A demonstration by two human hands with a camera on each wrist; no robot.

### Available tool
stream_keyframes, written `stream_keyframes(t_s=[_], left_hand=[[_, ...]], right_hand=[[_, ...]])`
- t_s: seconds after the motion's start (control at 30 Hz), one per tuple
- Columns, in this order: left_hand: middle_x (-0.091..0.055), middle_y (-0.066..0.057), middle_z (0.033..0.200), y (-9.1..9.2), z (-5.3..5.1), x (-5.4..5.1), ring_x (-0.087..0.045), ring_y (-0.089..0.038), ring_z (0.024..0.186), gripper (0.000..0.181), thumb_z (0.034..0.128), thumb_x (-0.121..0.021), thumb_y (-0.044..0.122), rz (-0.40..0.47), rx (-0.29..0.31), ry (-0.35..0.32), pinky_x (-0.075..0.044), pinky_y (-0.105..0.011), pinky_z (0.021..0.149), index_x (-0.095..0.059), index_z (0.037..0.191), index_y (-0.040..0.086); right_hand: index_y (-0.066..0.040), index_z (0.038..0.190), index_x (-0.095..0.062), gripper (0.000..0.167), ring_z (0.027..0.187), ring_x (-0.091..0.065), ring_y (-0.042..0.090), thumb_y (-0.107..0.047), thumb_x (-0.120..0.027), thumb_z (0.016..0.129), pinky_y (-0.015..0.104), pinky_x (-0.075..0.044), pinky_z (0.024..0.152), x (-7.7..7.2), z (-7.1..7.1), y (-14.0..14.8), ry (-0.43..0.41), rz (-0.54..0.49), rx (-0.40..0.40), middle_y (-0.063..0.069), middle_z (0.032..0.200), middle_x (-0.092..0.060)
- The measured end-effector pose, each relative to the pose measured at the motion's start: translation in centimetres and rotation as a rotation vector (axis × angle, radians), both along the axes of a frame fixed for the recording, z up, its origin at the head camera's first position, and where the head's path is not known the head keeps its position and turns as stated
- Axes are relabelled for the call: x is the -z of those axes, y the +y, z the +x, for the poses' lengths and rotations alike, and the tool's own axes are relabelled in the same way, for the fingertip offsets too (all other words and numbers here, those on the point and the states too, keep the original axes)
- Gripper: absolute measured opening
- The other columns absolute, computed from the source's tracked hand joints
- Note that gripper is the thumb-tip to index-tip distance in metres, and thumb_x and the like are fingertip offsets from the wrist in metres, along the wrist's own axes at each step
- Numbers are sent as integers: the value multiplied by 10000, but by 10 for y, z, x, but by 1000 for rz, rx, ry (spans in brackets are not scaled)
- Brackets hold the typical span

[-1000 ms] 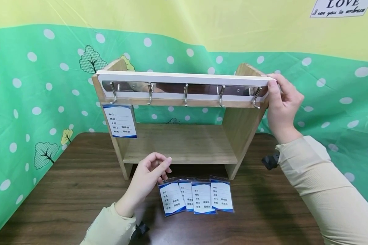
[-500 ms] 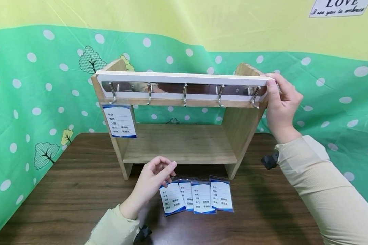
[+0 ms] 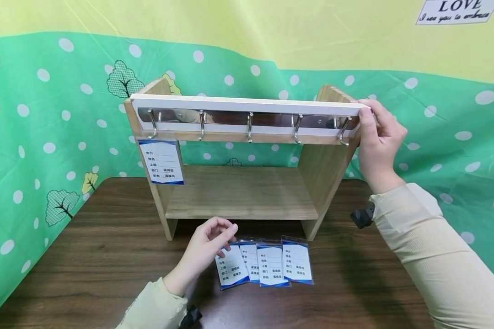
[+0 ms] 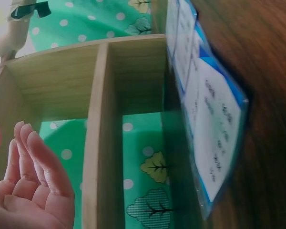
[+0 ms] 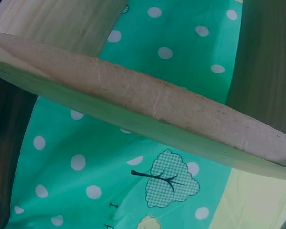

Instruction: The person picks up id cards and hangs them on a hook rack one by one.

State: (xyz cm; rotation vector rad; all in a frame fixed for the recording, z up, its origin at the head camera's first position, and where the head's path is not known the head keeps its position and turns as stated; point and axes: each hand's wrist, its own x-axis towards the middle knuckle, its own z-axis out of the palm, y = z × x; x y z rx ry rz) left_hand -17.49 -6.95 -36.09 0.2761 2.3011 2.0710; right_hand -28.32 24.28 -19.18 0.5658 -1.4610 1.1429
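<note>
Several clear-sleeved name badges (image 3: 273,265), white with blue edges, lie overlapping on the table; the left wrist view shows the badges (image 4: 214,129) close up. My left hand (image 3: 207,244) hovers over the leftmost badge's upper corner with loosely bent fingers and holds nothing; in its wrist view the hand (image 4: 33,186) has its palm showing. A white hook rail (image 3: 247,106) with several metal hooks runs along the wooden shelf's (image 3: 243,192) top front. My right hand (image 3: 378,141) grips the rail's right end, thumb in front. Another badge (image 3: 161,162) hangs below the leftmost hook.
The shelf stands on a dark wooden table (image 3: 86,256). Its side panel (image 5: 157,100) fills much of the right wrist view. Behind it hangs a green and yellow cloth (image 3: 247,59) with white dots and printed trees.
My left hand has moved a little right and down, covering more of the leftmost lying badge. The right hand, rail and hanging badge stay put.
</note>
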Motion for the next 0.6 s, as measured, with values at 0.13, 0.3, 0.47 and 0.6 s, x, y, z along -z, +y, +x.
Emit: stream_keyframes(t_s=[0.13,0.3,0.47,0.6], left_hand=[[-694,-83,845,-2,-2,6,-599,-155,659,249,943,-673,247,-45,8,-1,-531,-292,565,-635,1039,20],[-690,-130,909,-4,-5,12,-596,-148,680,243,931,-690,245,-81,26,2,-533,-297,564,-653,1047,35],[-681,-113,934,-7,-4,20,-593,-146,706,251,932,-689,235,-114,82,-4,-519,-275,567,-653,1072,30],[-679,-96,938,-9,-4,24,-596,-147,726,292,924,-699,236,-136,93,-16,-534,-301,591,-645,1104,13]], right_hand=[[99,986,-717,268,713,-550,1,-118,-581,904,129,-352,616,-1,2,-2,2,-12,-6,-189,836,-696],[110,995,-708,273,771,-575,8,-114,-581,901,126,-370,633,-2,1,-2,-1,-22,-9,-164,886,-714],[97,998,-714,272,780,-584,16,-118,-574,909,126,-342,591,-1,-2,2,-17,-5,3,-162,898,-722],[99,1001,-714,270,786,-588,18,-112,-572,908,126,-347,589,0,-1,1,-19,-12,1,-161,897,-724]])
